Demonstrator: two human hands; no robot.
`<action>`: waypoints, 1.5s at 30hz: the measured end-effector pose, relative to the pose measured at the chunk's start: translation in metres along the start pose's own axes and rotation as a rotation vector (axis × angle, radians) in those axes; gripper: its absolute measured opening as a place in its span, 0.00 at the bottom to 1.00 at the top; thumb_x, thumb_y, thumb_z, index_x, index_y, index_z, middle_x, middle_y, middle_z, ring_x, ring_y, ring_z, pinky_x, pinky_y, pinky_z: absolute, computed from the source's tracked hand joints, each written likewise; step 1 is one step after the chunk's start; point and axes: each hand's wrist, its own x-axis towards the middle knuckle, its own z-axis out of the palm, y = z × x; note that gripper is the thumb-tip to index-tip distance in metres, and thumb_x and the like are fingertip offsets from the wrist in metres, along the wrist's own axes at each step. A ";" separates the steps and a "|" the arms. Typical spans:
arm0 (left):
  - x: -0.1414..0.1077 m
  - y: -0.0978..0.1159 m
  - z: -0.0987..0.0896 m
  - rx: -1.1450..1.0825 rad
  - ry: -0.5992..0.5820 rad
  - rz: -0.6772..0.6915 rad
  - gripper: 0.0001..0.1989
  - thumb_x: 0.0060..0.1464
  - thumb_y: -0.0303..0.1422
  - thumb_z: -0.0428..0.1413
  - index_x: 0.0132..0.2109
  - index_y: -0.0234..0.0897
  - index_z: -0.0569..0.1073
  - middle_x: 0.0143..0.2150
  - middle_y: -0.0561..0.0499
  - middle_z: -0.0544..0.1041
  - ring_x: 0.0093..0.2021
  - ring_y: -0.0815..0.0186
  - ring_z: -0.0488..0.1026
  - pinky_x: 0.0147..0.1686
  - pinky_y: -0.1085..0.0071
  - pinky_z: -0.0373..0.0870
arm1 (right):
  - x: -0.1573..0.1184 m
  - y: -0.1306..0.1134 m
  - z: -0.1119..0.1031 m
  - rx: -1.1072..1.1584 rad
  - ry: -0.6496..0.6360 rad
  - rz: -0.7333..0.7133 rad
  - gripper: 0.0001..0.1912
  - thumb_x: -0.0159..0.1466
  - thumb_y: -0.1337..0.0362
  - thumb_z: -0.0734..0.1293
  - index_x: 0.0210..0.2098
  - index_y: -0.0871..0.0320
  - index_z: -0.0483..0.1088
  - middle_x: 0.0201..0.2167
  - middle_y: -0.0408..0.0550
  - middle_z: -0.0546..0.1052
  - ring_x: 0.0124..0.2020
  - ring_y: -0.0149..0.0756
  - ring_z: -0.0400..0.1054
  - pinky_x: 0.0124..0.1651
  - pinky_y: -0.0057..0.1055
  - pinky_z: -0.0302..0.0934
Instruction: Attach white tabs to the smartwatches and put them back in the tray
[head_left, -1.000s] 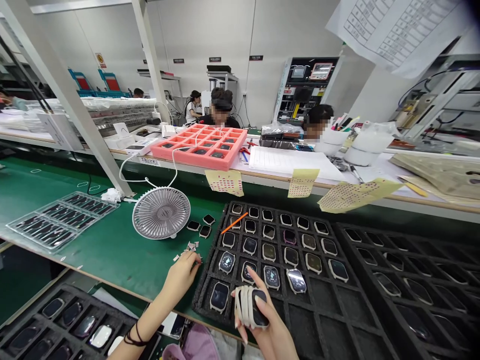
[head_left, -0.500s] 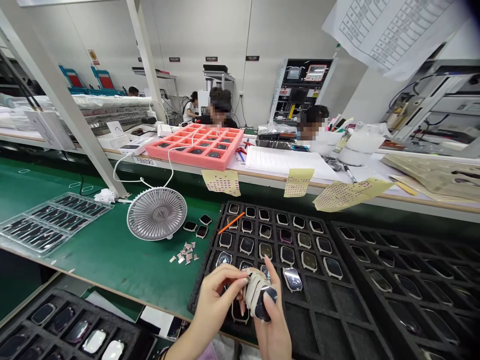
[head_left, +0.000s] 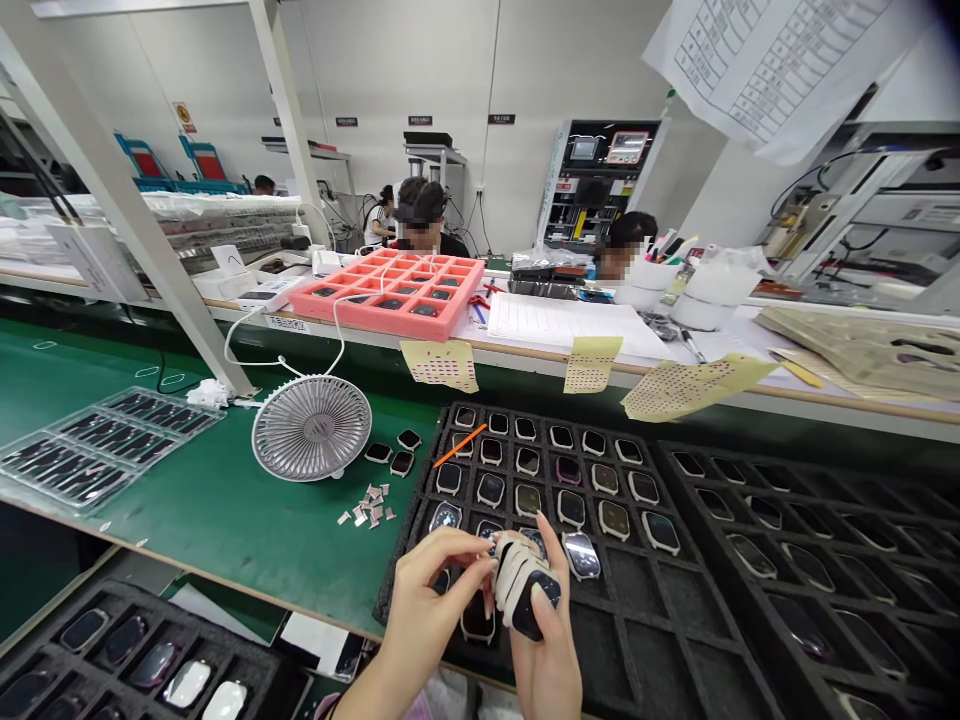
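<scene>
Above the black foam tray (head_left: 675, 610), my right hand (head_left: 551, 620) is closed around a stack of light-framed watch cases (head_left: 517, 580), with the thumb on the dark screen of the front one. My left hand (head_left: 442, 590) pinches at the left side of the stack, thumb and index finger together; whatever lies between those fingertips is too small to tell. A bright-screened watch (head_left: 582, 555) sits just right of the stack. Rows of watch cases fill the tray's back compartments, and an orange stick (head_left: 460, 445) lies across its back left corner.
A round grey fan (head_left: 312, 428) stands left of the tray, near loose watches (head_left: 401, 463) and small metal pieces (head_left: 367, 507). More foam trays flank both sides. A shelf with a pink foam tray (head_left: 390, 322) runs behind. People sit beyond it.
The stack in my right hand has shifted slightly right and looks more fanned out. My left fingers stay at its side. A person beyond the shelf has moved their head a little left.
</scene>
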 end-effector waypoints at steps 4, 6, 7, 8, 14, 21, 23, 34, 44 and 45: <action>0.000 0.000 0.002 -0.049 0.017 -0.018 0.02 0.53 0.28 0.60 0.35 0.38 0.78 0.32 0.51 0.77 0.32 0.67 0.76 0.31 0.76 0.74 | -0.001 0.000 0.002 -0.001 0.034 -0.006 0.35 0.58 0.54 0.67 0.63 0.47 0.54 0.49 0.49 0.74 0.43 0.43 0.71 0.46 0.42 0.65; 0.001 0.000 0.004 -0.058 0.032 0.017 0.02 0.53 0.28 0.60 0.34 0.38 0.79 0.33 0.50 0.76 0.31 0.68 0.76 0.29 0.76 0.74 | -0.001 0.001 0.001 0.010 0.015 -0.022 0.34 0.58 0.54 0.68 0.62 0.47 0.56 0.49 0.49 0.74 0.45 0.44 0.71 0.47 0.43 0.65; 0.001 0.001 0.005 -0.065 0.038 0.026 0.03 0.53 0.28 0.60 0.34 0.38 0.79 0.33 0.51 0.75 0.30 0.68 0.75 0.28 0.77 0.73 | -0.001 0.002 0.000 0.013 0.001 -0.031 0.34 0.58 0.55 0.68 0.61 0.47 0.57 0.49 0.49 0.73 0.46 0.45 0.70 0.48 0.43 0.64; 0.001 0.001 0.005 -0.072 0.042 0.026 0.04 0.54 0.28 0.59 0.35 0.39 0.80 0.32 0.51 0.74 0.28 0.70 0.74 0.26 0.77 0.73 | -0.001 0.004 -0.001 0.011 -0.011 -0.042 0.33 0.58 0.55 0.68 0.61 0.46 0.57 0.50 0.49 0.73 0.48 0.45 0.70 0.48 0.44 0.64; 0.002 0.004 0.010 -0.060 0.046 -0.027 0.05 0.55 0.29 0.58 0.36 0.38 0.80 0.30 0.51 0.74 0.27 0.70 0.73 0.25 0.78 0.72 | -0.006 0.012 -0.001 -0.165 0.093 -0.147 0.36 0.59 0.53 0.66 0.63 0.46 0.52 0.56 0.50 0.68 0.57 0.47 0.62 0.56 0.47 0.57; 0.001 0.004 0.014 0.020 0.081 0.005 0.04 0.54 0.29 0.59 0.35 0.38 0.80 0.28 0.50 0.75 0.28 0.69 0.72 0.28 0.76 0.70 | -0.010 0.014 0.004 -0.219 0.105 -0.218 0.38 0.59 0.51 0.66 0.64 0.49 0.50 0.57 0.53 0.65 0.58 0.50 0.59 0.61 0.52 0.48; 0.002 0.003 0.015 0.024 0.085 0.019 0.05 0.54 0.30 0.59 0.34 0.38 0.81 0.27 0.51 0.74 0.27 0.69 0.71 0.28 0.76 0.69 | -0.010 0.014 0.004 -0.212 0.116 -0.216 0.38 0.58 0.50 0.66 0.64 0.49 0.50 0.58 0.53 0.65 0.59 0.50 0.59 0.61 0.52 0.48; -0.004 -0.007 0.018 0.040 0.051 0.101 0.10 0.57 0.36 0.56 0.39 0.39 0.81 0.25 0.49 0.72 0.26 0.67 0.69 0.26 0.74 0.67 | -0.011 0.015 0.002 -0.261 0.158 -0.248 0.36 0.58 0.48 0.66 0.62 0.50 0.54 0.60 0.54 0.63 0.62 0.52 0.55 0.62 0.52 0.46; -0.013 -0.003 -0.002 -0.231 -0.626 -0.354 0.29 0.61 0.48 0.46 0.64 0.39 0.61 0.14 0.61 0.55 0.13 0.74 0.51 0.15 0.79 0.51 | -0.015 -0.003 0.005 -0.202 0.168 -0.163 0.42 0.57 0.49 0.66 0.66 0.49 0.48 0.60 0.53 0.64 0.61 0.54 0.58 0.57 0.49 0.55; -0.012 0.000 -0.004 -0.186 -0.613 -0.331 0.27 0.62 0.46 0.46 0.64 0.39 0.62 0.14 0.61 0.55 0.14 0.74 0.51 0.15 0.79 0.52 | -0.014 -0.003 0.004 -0.213 0.161 -0.153 0.40 0.57 0.49 0.66 0.66 0.48 0.50 0.60 0.52 0.65 0.61 0.52 0.58 0.57 0.48 0.55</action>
